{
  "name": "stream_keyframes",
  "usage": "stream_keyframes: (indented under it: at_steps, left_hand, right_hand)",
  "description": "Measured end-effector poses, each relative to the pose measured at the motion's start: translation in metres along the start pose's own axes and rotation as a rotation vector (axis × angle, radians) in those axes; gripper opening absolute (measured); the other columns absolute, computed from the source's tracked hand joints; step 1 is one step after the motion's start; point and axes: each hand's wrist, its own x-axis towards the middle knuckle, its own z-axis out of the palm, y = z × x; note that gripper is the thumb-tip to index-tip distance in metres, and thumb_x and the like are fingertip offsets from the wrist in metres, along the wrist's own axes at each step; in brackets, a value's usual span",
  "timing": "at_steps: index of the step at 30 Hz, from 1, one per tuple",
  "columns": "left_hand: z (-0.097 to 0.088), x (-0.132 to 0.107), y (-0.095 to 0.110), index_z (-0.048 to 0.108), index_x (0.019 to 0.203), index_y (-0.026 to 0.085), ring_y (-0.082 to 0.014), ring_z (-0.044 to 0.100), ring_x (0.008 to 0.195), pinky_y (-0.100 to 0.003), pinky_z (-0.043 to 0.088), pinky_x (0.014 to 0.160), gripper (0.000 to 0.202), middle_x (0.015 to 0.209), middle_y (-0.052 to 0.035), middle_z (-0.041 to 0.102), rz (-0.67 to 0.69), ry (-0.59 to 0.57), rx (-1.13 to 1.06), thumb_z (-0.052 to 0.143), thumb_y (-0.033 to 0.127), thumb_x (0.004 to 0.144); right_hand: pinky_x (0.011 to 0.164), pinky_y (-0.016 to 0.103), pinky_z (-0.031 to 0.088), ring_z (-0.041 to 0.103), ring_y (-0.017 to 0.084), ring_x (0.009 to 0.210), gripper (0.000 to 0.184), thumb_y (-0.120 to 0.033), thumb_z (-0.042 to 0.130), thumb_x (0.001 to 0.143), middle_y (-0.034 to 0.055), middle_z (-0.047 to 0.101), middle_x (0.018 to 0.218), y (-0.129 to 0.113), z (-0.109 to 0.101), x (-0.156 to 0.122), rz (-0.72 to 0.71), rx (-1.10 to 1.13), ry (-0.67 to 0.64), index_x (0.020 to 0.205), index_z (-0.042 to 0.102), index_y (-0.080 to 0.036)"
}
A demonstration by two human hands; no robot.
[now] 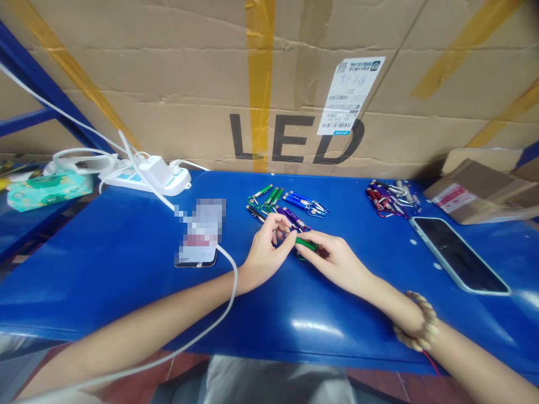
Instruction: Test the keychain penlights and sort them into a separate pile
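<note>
My two hands meet over the blue table (337, 331), with a small green tube (306, 244) between them.
My right hand (337, 255) pinches the green tube between thumb and fingers, a green clip (301, 257) showing just below it; my left hand (269, 247) curls at its other end, and I cannot tell whether those fingers grip it. Just beyond my fingers lie purple tubes (289, 215) and a black tube (255, 212), with green tubes (267, 196) and blue tubes (301, 200) behind. A mixed pile (389, 197) of red, dark and silver ones lies farther right, near a dark-screened phone (458, 255). Left of my hands, a white cable (237, 275) passes in front of another phone (206, 216). A bead bracelet (429, 322) circles my right wrist.
</note>
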Motion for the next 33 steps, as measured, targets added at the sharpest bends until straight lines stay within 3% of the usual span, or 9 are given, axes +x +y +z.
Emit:
stream_keyframes:
  at_steps: [6,18,24,26,33]
  left_hand:
    - [-0.001,0.001,0.002,0.045,0.082,0.02,-0.0092,0.044,0.062,-0.022,0.035,0.06,0.007,0.069,0.0045,0.046,0.011,-0.021,0.023,0.052,0.021,0.082]
    - [0.0,-0.001,0.005,0.041,0.083,0.021,-0.0078,0.036,0.052,-0.021,0.031,0.055,0.01,0.055,0.0085,0.035,0.007,-0.071,-0.047,0.05,0.025,0.084]
    - [0.0,0.001,0.005,0.04,0.084,0.021,-0.0081,0.036,0.052,-0.022,0.03,0.055,0.012,0.056,0.0083,0.037,-0.006,-0.098,-0.095,0.049,0.028,0.085]
    - [0.0,0.001,0.004,0.04,0.085,0.021,-0.0082,0.036,0.053,-0.022,0.029,0.055,0.012,0.058,0.0078,0.038,-0.02,-0.113,-0.117,0.048,0.029,0.086]
    - [-0.001,0.002,0.004,0.039,0.086,0.021,-0.009,0.038,0.053,-0.023,0.031,0.057,0.013,0.057,0.008,0.038,-0.017,-0.131,-0.102,0.05,0.029,0.086]
  right_hand:
    - [0.086,0.032,0.051,0.065,0.019,0.098,0.028,-0.029,0.043,0.094,0.0059,0.067,0.113,0.005,0.004,-0.002,-0.018,-0.108,0.033,0.115,0.06,-0.022]
    - [0.066,0.031,0.052,0.061,0.02,0.079,0.03,-0.034,0.04,0.095,0.0068,0.07,0.088,0.007,-0.004,-0.002,-0.12,-0.308,0.029,0.102,0.065,-0.02]
    - [0.092,0.04,0.046,0.055,0.023,0.106,0.015,-0.03,0.055,0.088,0.0077,0.067,0.103,0.01,-0.006,0.001,-0.227,-0.241,0.236,0.093,0.065,-0.02]
    - [0.095,0.042,0.044,0.054,0.024,0.109,0.013,-0.028,0.056,0.088,0.0077,0.068,0.103,0.011,-0.006,0.002,-0.266,-0.214,0.247,0.093,0.065,-0.02]
    - [0.078,0.032,0.05,0.064,0.017,0.081,0.016,-0.028,0.055,0.089,0.0055,0.07,0.09,0.011,-0.005,0.001,-0.16,-0.084,0.139,0.097,0.065,-0.018]
